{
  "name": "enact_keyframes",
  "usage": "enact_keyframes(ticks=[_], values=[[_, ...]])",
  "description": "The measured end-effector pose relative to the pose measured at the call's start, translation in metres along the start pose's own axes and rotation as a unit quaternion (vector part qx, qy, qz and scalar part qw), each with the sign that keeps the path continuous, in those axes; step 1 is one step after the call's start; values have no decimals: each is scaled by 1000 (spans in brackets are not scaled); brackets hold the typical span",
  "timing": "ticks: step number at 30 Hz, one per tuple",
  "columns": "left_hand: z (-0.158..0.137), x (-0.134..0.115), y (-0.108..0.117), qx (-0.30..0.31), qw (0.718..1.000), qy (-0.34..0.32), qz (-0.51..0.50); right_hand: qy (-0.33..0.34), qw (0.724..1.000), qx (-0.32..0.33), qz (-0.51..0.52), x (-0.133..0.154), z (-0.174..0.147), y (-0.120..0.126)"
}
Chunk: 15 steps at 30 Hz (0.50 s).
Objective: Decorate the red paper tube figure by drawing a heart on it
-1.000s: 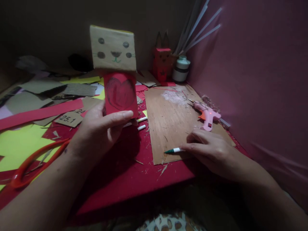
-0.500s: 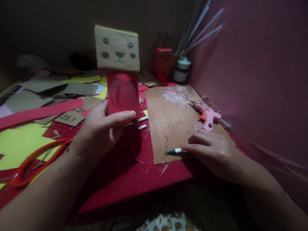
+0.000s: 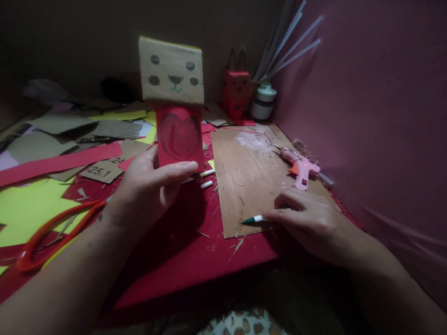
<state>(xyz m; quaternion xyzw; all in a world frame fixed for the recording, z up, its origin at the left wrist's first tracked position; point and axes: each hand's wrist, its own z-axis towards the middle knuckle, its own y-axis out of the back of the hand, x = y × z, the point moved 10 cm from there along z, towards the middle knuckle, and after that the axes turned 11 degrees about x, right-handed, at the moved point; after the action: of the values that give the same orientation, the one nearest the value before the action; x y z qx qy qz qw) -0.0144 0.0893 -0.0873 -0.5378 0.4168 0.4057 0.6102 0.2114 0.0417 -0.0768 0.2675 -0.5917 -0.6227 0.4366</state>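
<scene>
My left hand (image 3: 153, 186) is closed around the lower body of a cardboard animal figure (image 3: 179, 132), thumb across its front. The figure is upright above the table, with a pale box head bearing drawn eyes, nose and green mouth, and a red body with a dark-outlined heart. Between the fingers of my right hand (image 3: 307, 216) is a marker (image 3: 254, 219) with a white barrel and green tip end, pointing left. That hand rests on a brown board (image 3: 244, 186). Just beyond it lies a pink glue gun (image 3: 300, 167), its red light lit.
Orange-handled scissors (image 3: 31, 251) lie at left among yellow paper (image 3: 21, 209) and cardboard scraps (image 3: 99, 171). A red rabbit-eared figure (image 3: 237, 95) and a white jar (image 3: 264, 102) stand at the back, near several glue sticks (image 3: 296, 58). A pink wall (image 3: 377, 116) bounds the right.
The figure in my left hand has shifted very slightly to the right. My right hand and the marker stay practically where they were.
</scene>
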Motion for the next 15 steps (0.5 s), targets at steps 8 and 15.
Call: enact_keyframes(ticks=[8, 15], values=[[-2, -1, -4, -2, 1000, -5, 11, -2, 1000, -1, 10, 2, 1, -1], [-1, 1, -8, 17, 1000, 5, 6, -2, 1000, -9, -10, 6, 5, 2]])
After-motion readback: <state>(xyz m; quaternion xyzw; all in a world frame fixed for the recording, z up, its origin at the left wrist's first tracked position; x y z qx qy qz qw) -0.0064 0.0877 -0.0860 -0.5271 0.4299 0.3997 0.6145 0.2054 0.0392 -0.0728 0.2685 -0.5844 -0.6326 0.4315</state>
